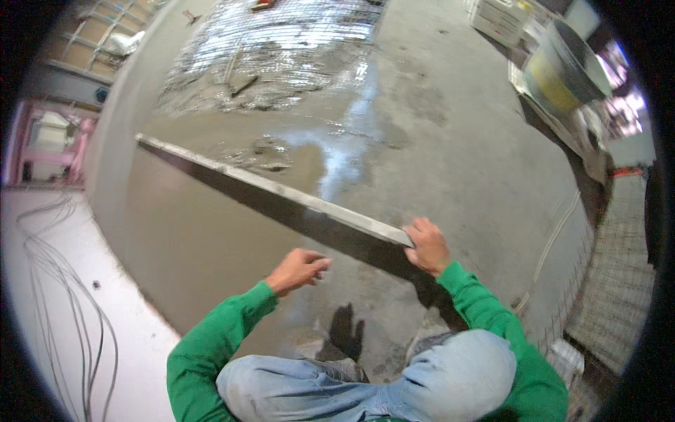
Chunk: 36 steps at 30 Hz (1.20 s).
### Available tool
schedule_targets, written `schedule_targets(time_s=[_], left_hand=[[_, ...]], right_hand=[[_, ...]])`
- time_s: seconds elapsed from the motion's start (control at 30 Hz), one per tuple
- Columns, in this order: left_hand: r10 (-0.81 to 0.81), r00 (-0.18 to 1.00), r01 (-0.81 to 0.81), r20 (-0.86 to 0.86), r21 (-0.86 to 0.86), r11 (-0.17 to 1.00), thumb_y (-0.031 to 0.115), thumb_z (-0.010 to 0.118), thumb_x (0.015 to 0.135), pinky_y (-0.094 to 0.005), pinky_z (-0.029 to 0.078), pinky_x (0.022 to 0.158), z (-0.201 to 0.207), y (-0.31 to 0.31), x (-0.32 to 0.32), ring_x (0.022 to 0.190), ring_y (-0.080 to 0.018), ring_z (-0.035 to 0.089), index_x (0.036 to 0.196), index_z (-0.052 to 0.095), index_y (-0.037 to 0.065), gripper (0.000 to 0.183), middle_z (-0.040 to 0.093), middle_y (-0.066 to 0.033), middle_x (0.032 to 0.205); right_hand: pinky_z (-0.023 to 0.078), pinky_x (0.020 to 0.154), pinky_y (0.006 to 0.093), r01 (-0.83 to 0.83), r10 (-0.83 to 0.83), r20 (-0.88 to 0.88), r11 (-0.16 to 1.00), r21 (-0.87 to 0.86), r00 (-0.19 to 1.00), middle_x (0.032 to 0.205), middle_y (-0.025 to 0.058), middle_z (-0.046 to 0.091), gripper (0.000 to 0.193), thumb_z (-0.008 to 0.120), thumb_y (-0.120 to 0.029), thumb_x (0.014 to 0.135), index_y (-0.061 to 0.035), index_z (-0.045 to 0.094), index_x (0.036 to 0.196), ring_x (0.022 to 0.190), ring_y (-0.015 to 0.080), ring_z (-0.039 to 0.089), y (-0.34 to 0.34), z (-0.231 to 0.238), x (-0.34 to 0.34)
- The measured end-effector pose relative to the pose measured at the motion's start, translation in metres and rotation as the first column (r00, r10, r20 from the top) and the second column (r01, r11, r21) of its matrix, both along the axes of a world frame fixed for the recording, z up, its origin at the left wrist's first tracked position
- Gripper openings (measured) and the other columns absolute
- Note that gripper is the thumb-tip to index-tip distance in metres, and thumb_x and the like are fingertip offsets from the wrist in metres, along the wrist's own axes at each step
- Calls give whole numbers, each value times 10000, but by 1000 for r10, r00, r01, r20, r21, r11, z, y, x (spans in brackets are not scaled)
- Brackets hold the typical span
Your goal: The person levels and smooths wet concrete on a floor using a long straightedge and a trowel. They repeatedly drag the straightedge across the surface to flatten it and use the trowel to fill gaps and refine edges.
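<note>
A long straight screed bar point(274, 188), pale along its top edge, lies slantwise across wet grey mortar point(204, 225). Its near end is gripped by my right hand point(427, 246), with the fingers wrapped over the tip. The far end reaches toward the upper left, and a dark shadow runs along the bar's near side. My left hand point(299, 271) hovers below the middle of the bar, apart from it, fingers loosely bent and holding nothing. Beyond the bar, the mortar is rough and lumpy, with a small dark tool point(244, 86) lying on it.
Wire mesh point(281, 35) shows through a wet patch at the back. A large bucket point(562, 70) and a white crate point(499, 20) stand at the far right. Cables point(70, 281) trail over the white floor at left. More mesh point(612, 281) lies at right.
</note>
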<state>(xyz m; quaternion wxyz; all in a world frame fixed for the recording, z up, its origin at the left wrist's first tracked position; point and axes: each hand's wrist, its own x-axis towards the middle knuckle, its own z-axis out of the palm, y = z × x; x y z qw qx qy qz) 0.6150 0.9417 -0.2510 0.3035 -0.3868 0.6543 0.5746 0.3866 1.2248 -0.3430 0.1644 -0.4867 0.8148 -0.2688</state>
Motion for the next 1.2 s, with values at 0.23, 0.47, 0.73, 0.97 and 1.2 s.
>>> schedule_targets(time_s=[0.23,0.47,0.73,0.97,1.2], left_hand=[[267,959,-277,92,134,951,615,725,948,-369,628,718,-60,48,-41,823,-180,676,1198,675,-77,738,676,-131,1077],[771,636,-727,29,356,586,571,791,917,-263,392,536,-81,135,-91,632,-101,557,919,677,89,496,611,22,803],[950,311,-930,18,210,300,348,872,892,-316,500,703,-59,176,-96,773,-111,608,997,730,-11,400,689,-12,893],[971,225,-951,-76,201,236,324,853,905,-227,351,512,-19,191,-71,609,-41,479,856,626,132,301,590,43,807],[960,277,-956,-34,92,279,267,831,921,-255,404,651,0,185,-52,760,-83,599,954,714,41,256,714,-17,915]], right_hand=[[522,918,499,19,-20,21,999,33,1000,1077,132,613,501,804,-90,664,-54,697,1153,1062,371,601,-3,0,15],[521,901,493,-4,4,25,1000,9,1000,1077,136,614,546,829,-71,617,-43,691,1144,1050,381,601,-3,4,10],[528,945,483,-92,86,326,996,1,941,1127,171,652,433,785,-154,779,-27,702,1185,1089,380,634,9,36,-2],[482,1111,487,-116,185,435,977,-180,881,1434,222,605,461,682,-192,955,0,635,1371,1319,391,585,55,-14,-36],[181,1316,551,-934,923,-147,357,-9,355,1687,214,331,710,584,-425,1000,-20,435,1565,1589,344,281,26,-82,8]])
